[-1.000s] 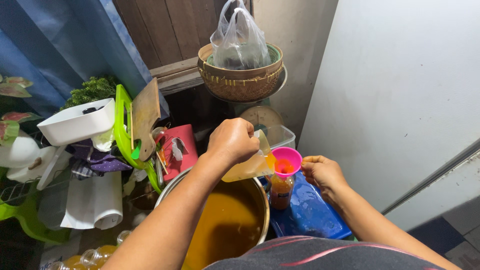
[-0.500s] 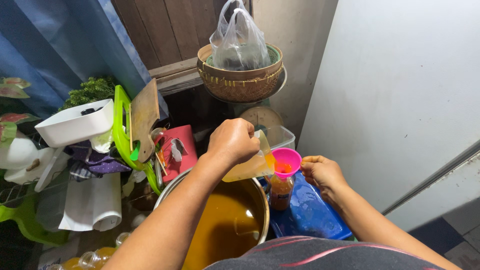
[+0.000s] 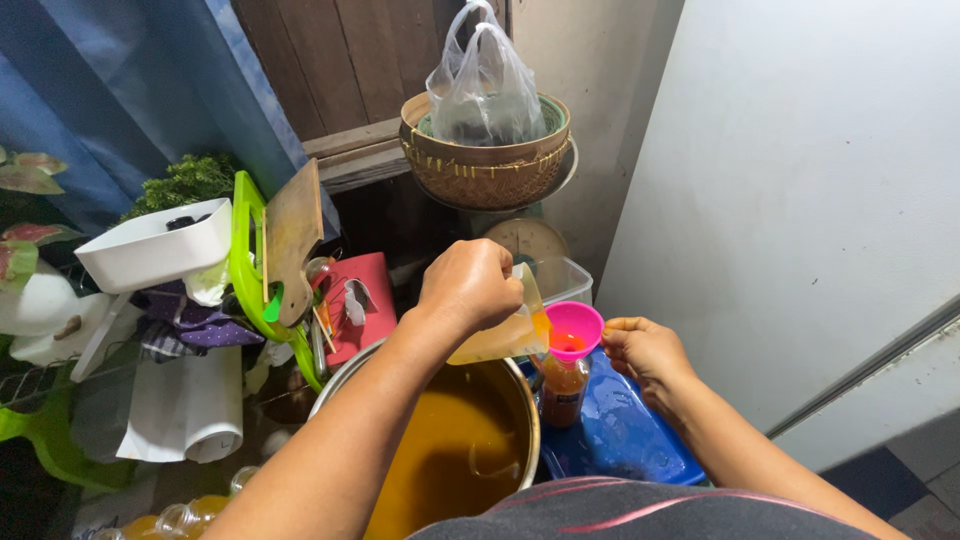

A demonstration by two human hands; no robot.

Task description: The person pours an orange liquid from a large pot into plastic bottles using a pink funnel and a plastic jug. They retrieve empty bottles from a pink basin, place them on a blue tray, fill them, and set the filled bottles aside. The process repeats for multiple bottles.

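Blue tray (image 3: 625, 440) carries bottle (image 3: 563, 392); steel pot (image 3: 527, 400) beside.

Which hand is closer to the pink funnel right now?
Right. The right hand touches the pink funnel at its right rim; the left hand is left of it, tipping a clear jug over it.

We tilted a clear plastic jug (image 3: 497, 335) of orange liquid over a pink funnel (image 3: 574, 328), which sat upright in a small, partly filled bottle (image 3: 563, 390).
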